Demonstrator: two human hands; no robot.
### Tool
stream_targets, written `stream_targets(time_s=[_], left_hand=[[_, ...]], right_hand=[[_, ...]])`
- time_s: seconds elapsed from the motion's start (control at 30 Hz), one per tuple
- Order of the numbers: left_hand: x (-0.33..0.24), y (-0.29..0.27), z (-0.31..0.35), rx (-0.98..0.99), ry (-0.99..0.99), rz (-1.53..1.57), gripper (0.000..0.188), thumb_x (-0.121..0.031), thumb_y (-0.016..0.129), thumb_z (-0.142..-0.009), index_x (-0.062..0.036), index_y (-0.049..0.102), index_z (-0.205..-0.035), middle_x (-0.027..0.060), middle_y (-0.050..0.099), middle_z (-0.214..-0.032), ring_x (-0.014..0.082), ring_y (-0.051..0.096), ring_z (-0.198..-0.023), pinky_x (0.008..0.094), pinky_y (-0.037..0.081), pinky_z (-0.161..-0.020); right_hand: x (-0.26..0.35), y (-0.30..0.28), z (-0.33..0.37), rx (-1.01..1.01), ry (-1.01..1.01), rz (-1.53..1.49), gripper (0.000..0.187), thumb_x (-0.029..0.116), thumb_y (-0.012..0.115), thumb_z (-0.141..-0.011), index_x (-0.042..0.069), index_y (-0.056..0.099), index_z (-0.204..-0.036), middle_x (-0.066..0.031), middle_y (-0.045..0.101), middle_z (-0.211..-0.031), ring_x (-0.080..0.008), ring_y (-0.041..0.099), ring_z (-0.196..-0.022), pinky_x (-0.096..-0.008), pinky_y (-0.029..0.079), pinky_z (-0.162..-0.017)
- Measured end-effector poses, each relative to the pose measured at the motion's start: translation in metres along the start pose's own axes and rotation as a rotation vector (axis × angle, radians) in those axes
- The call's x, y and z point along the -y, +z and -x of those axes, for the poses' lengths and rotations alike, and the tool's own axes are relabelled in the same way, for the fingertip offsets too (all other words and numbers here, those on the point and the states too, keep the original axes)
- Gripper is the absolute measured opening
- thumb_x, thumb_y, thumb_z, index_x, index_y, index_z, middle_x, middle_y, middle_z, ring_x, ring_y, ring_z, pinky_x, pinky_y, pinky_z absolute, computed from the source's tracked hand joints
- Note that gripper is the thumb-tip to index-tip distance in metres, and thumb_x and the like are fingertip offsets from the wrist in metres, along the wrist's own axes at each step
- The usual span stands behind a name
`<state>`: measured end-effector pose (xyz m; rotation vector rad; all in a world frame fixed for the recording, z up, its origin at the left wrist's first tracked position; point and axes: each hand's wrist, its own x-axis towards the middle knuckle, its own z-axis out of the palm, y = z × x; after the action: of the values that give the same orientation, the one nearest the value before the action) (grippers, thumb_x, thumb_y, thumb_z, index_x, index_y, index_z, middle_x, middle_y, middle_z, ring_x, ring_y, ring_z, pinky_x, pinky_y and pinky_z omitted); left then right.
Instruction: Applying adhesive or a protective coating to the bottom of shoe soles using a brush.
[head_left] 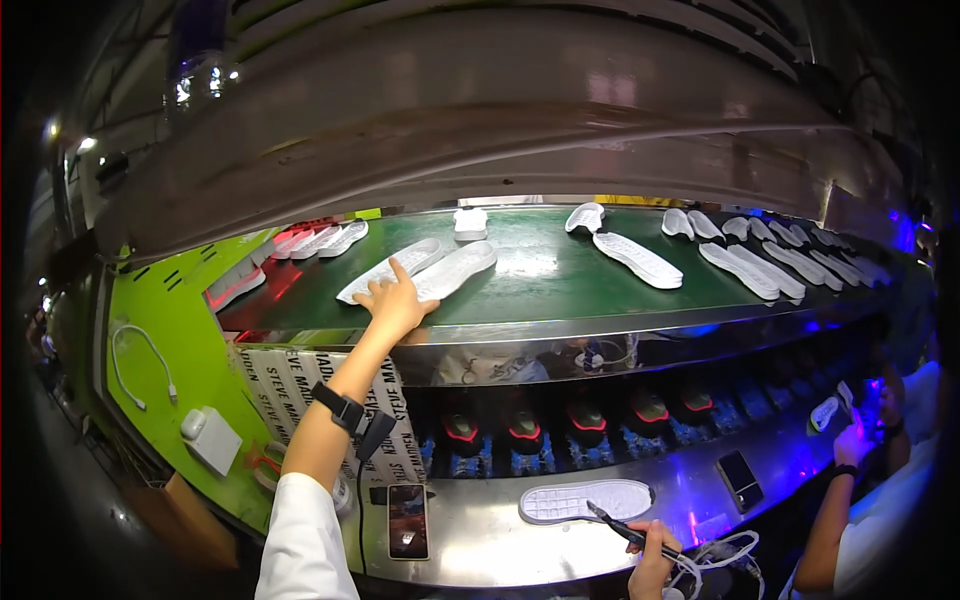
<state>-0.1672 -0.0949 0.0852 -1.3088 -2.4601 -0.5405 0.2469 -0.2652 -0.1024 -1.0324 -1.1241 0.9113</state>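
The left hand [392, 300] lies with fingers spread and released on a white sole [390, 271] at ten o'clock on the green belt [540, 275]; sliding it flat, I judge, keeps the pair aligned. The right hand [652, 555], at five o'clock, is clenched round a dark brush [625, 528] just beside another sole [585, 500] on the steel desk [480, 540]. A phone [407, 520] lies at seven o'clock, under dim violet light.

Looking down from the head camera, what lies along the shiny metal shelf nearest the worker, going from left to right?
Phone lying face up → white shoe sole → right hand holding a dark pen-like tool → white cable → second dark phone.
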Motion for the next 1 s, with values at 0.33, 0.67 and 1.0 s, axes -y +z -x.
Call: stream_targets(time_s=[0.33, 0.67, 1.0], left_hand=[[-0.269, 0.077, -0.003, 0.029, 0.93, 0.52, 0.051, -0.035, 0.044, -0.091, -0.0011, 0.045, -0.129, 0.0183, 0.044, -0.135, 0.0467, 0.039, -0.116, 0.0511, 0.032, -0.102], [-0.305, 0.112, -0.05, 0.053, 0.485, 0.465, 0.044, -0.032, 0.066, -0.076, 0.0009, 0.056, -0.104, 0.0227, 0.064, -0.098, 0.0357, 0.062, -0.096, 0.0455, 0.049, -0.08], [-0.128, 0.027, 0.054, 0.592, 0.364, 1.714, 0.049, -0.003, 0.051, -0.074, 0.0051, 0.047, -0.122, 0.015, 0.058, -0.106, 0.0217, 0.06, -0.096, 0.0327, 0.05, -0.083]], right_hand=[[0.015, 0.0, -0.021, 0.038, 0.168, -0.174, 0.026, 0.009, 0.053, -0.09, -0.001, 0.06, -0.113, -0.0128, 0.064, -0.096, -0.0198, 0.06, -0.087, -0.0286, 0.048, -0.074], [0.01, -0.001, -0.024, 0.073, 0.345, -0.239, 0.026, 0.011, 0.057, -0.089, -0.002, 0.062, -0.111, -0.0103, 0.066, -0.095, -0.0158, 0.061, -0.084, -0.0263, 0.049, -0.071], [0.006, -0.011, -0.018, 0.103, 0.404, -0.269, 0.036, 0.006, 0.064, -0.084, -0.003, 0.058, -0.119, -0.0088, 0.066, -0.106, -0.0126, 0.062, -0.09, -0.024, 0.051, -0.074]])
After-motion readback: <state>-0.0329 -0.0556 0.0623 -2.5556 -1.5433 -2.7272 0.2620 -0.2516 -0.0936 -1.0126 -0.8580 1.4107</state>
